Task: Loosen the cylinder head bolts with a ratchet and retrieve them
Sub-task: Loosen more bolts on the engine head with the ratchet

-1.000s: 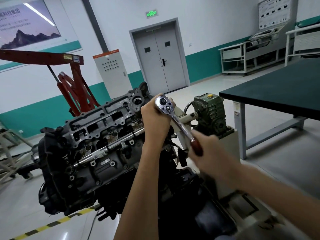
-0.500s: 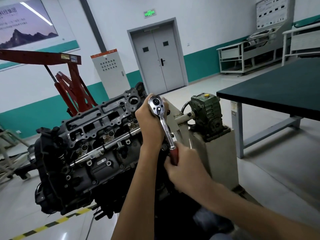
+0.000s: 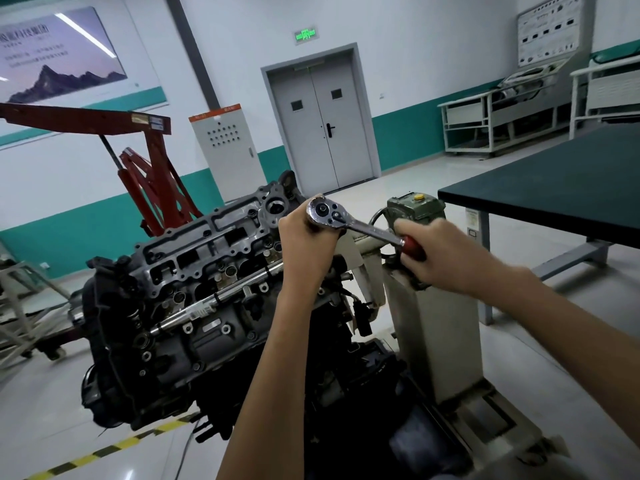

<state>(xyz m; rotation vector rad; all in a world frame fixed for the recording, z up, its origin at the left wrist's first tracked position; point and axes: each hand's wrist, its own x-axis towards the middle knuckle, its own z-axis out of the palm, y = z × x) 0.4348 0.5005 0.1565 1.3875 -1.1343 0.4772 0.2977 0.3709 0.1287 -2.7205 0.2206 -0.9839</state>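
Red-handled ratchet (image 3: 360, 230) gripped: right hand (image 3: 446, 254) on handle, left hand (image 3: 304, 244) hiding its socket end.

This is an automotive training workshop. A bare dark metal engine (image 3: 194, 289) sits bolted to a grey steel stand (image 3: 436, 327) on a pale polished floor marked with yellow-and-black hazard tape (image 3: 104, 452). Behind it stand a red steel engine hoist (image 3: 152, 168) and a grey electrical cabinet with an orange top (image 3: 225, 147). A dark-topped metal workbench (image 3: 554, 188), a white demonstration panel on a frame (image 3: 547, 32), grey double doors (image 3: 322, 123) under a green exit sign (image 3: 305, 35), and teal-banded walls (image 3: 69, 230) complete the room.
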